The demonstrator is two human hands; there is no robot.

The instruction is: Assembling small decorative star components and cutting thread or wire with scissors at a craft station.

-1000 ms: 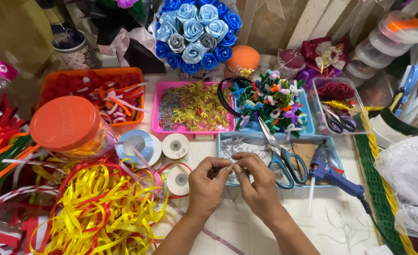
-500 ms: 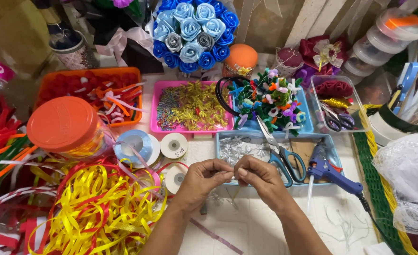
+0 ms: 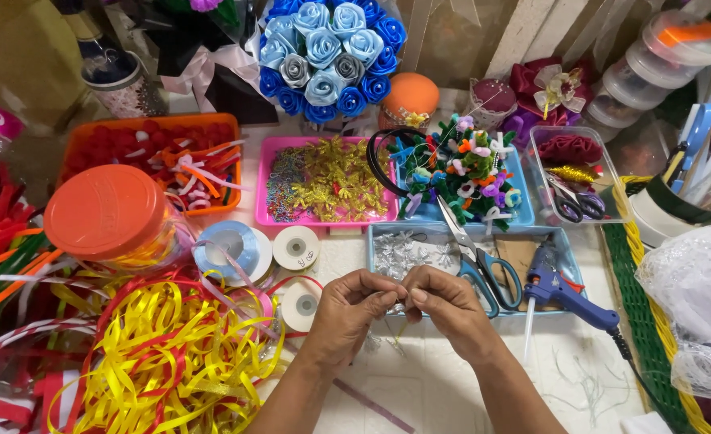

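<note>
My left hand (image 3: 346, 312) and my right hand (image 3: 445, 305) meet fingertip to fingertip over the white table, just in front of a blue tray (image 3: 387, 235). Between the pinched fingers sits a small silvery piece (image 3: 398, 307), mostly hidden, with a thin strand hanging below. Silver bits (image 3: 407, 251) lie in the tray right behind the hands. Blue-handled scissors (image 3: 479, 261) rest on that tray beside my right hand. A blue glue gun (image 3: 563, 291) lies to the right.
Yellow and red ribbon loops (image 3: 150, 354) pile at the left beside ribbon spools (image 3: 295, 247) and an orange-lidded jar (image 3: 106, 213). Behind are a pink tray of gold trims (image 3: 331, 181), an orange tray (image 3: 154, 161), a blue ribbon-rose bouquet (image 3: 327, 52) and a green-yellow basket (image 3: 653, 321).
Both hands stay pinched together on the small piece, shifting slightly lower and left in view. Nothing else on the table has moved.
</note>
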